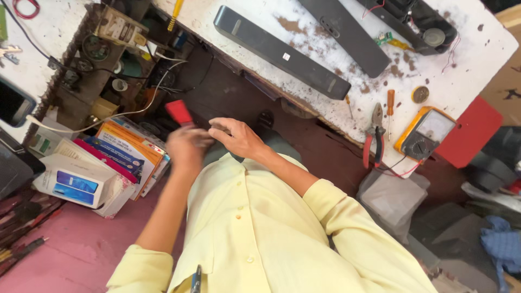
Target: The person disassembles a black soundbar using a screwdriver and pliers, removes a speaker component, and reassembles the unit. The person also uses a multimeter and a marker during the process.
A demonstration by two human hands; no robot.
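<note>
The white workbench top [461, 81], stained and flecked with brown, spreads above and to the right of both hands. Below the hands lies a pink floor [70, 249], and a stack of flat cardboard boxes [103, 163] sits just left of the left hand. On the bench, a long dark speaker bar [279, 51] lies slantwise well above the right hand, with a second dark panel [347, 35] beyond it. Farther right of the right hand sit a yellow multimeter [425, 132], a red flat piece [471, 138] over the bench edge, red-handled pliers [375, 138] and a small orange-handled screwdriver [390, 108]. An open shelf crowded with wires and parts [108, 59] is above the left hand.

The left hand [186, 145] is blurred; it appears closed around a small red object [178, 112], which sticks up from its fingers, just in front of the chest. The right hand [236, 137] hovers beside it, fingers loosely bent and holding nothing, close to the left but not clearly touching.
</note>
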